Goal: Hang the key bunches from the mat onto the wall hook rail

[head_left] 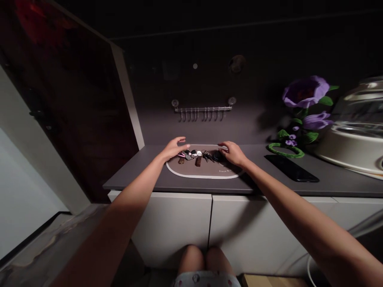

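A spread of keys and small key fobs (207, 156) lies across the brown oval mat (206, 171) with a white border. At the left end of the spread is my left hand (174, 149), open, its thumb and fingers apart above a pink item and some keys. My right hand (233, 153) is over the mat's right side, open with the fingers loosely curved. Beside its fingertips lies a round black object (216, 156); whether they touch it is hard to see. A brown tag (198, 161) lies among the keys, between the two hands.
A clear hook rack (203, 109) is fixed to the wall behind the mat. On the grey counter (131, 171), to the right, are a black phone (291, 168), purple flowers (306, 93) on a green ring base, and a large cream appliance (353, 147).
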